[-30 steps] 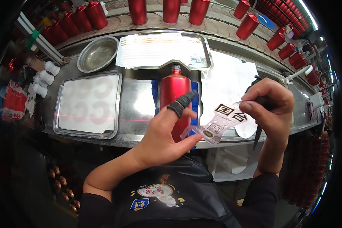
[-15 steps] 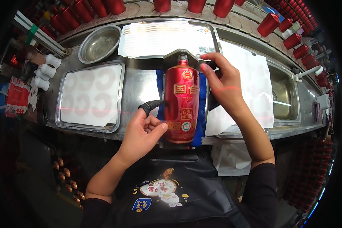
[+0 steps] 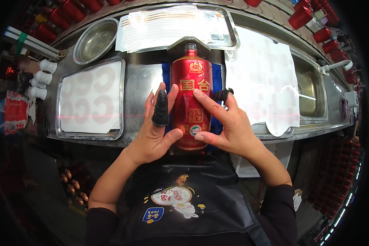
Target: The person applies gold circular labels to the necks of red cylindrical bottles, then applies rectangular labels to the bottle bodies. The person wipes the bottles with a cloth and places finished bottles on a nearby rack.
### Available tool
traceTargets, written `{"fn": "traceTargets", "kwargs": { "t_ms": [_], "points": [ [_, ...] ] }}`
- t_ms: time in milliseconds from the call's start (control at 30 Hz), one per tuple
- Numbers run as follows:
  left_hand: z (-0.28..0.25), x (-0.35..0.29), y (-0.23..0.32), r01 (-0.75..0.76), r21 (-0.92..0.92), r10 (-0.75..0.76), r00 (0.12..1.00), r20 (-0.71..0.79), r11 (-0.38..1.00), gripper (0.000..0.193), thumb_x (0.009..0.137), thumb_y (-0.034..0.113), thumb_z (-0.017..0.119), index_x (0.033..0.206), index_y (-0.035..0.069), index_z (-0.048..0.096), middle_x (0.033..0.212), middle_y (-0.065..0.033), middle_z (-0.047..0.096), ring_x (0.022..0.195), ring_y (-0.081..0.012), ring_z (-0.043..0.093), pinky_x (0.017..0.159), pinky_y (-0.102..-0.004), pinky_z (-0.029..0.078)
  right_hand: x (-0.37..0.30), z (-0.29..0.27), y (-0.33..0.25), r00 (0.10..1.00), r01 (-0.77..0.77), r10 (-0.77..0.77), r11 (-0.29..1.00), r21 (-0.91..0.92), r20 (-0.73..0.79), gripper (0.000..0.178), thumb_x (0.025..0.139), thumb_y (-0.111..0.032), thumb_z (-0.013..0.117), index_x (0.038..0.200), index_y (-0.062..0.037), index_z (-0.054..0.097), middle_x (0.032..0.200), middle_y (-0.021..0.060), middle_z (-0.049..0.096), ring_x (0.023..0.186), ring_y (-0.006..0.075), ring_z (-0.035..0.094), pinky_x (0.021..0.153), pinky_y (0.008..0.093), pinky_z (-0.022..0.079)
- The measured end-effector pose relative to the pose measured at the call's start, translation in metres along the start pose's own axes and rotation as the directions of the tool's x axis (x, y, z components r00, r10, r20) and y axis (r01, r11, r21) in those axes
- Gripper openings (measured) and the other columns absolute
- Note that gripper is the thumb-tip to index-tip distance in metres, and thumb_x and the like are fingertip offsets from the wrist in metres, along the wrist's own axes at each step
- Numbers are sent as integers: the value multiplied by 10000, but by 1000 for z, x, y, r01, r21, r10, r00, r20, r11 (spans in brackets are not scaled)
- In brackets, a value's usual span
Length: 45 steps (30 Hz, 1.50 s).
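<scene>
A red glass bottle (image 3: 188, 102) with gold decoration and a clear neck lies on its back, its neck pointing away from me. Under it is a blue cloth (image 3: 218, 78), and a dark angular metal rest (image 3: 203, 52) stands around the neck. My left hand (image 3: 151, 137) is at the bottle's left side, fingers spread and its thumb at the lower edge; one finger wears a black finger cover. Across the bottle's front reaches my right hand (image 3: 233, 129), its index finger and thumb stretched out and apart on the surface. A black cover wraps another of its fingers.
Sheets with ring-shaped prints lie on a metal tray (image 3: 122, 98) at left. A metal bowl (image 3: 81, 51), a tray (image 3: 230, 30) of striped sheets and a large white sheet (image 3: 270, 82) surround the bottle. At right is a sink (image 3: 322, 88); behind, a conveyor (image 3: 281, 9) carries red bottles.
My right hand has come down from beside the bottle's neck onto its front. My left hand's fingers have straightened and spread along the left side. The view has shifted slightly.
</scene>
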<state>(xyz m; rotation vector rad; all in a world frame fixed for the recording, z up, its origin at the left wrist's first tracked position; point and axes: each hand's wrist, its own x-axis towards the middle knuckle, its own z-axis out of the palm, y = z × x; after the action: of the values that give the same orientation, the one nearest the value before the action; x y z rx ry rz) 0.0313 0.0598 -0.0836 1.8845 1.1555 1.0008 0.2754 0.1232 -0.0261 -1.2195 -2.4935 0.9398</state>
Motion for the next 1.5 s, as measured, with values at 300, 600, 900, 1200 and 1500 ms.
{"fn": "traceTargets", "kwargs": {
  "t_ms": [300, 600, 900, 1200, 1500],
  "points": [
    [3, -7, 1, 79, -283, -91, 995, -28, 956, 900, 1011, 228, 607, 1640, 71, -17, 1703, -234, 10, 1584, -348, 12, 1255, -458, 63, 8, -11, -5, 996, 58, -48, 991, 121, -79, 955, 731, -433, 868, 1557, -199, 450, 1211, 186, 595, 936, 318, 567, 869, 409, 499],
    [8, -3, 8, 69, -51, -71, 996, -50, 996, 1019, 964, 317, 678, 1618, -5, -35, 1685, -274, 73, 1556, -407, 118, 1245, -493, 108, 22, -17, -10, 1000, -21, 21, 998, -63, -9, 919, 751, -520, 827, 1556, -298, 443, 930, 176, 522, 797, 330, 570, 732, 407, 520],
    [5, -6, 12, 10, -170, -12, 1000, -15, 985, 1091, 916, 335, 739, 1623, 13, -26, 1675, -306, 56, 1560, -407, 131, 1241, -501, 159, 21, -11, -7, 1000, -6, 6, 1000, 17, -16, 957, 742, -538, 821, 1569, -271, 420, 919, 181, 520, 803, 350, 559, 733, 414, 506],
    [13, -8, -5, 72, -298, -91, 995, -49, 952, 984, 960, 238, 705, 1622, 4, 15, 1680, -288, 64, 1561, -371, 159, 1247, -445, 178, 20, -10, -11, 1000, -15, 15, 1000, -1, -2, 932, 741, -502, 825, 1558, -267, 444, 906, 171, 505, 790, 320, 513, 705, 404, 487],
    [15, -7, -6, 106, -485, -141, 989, -35, 868, 978, 974, 234, 687, 1612, -19, -9, 1688, -252, 103, 1562, -332, 164, 1247, -422, 192, 19, -7, -11, 999, -5, 8, 999, 47, -52, 895, 776, -464, 809, 1565, -315, 415, 979, 200, 505, 805, 364, 598, 744, 430, 524]
  ]
}}
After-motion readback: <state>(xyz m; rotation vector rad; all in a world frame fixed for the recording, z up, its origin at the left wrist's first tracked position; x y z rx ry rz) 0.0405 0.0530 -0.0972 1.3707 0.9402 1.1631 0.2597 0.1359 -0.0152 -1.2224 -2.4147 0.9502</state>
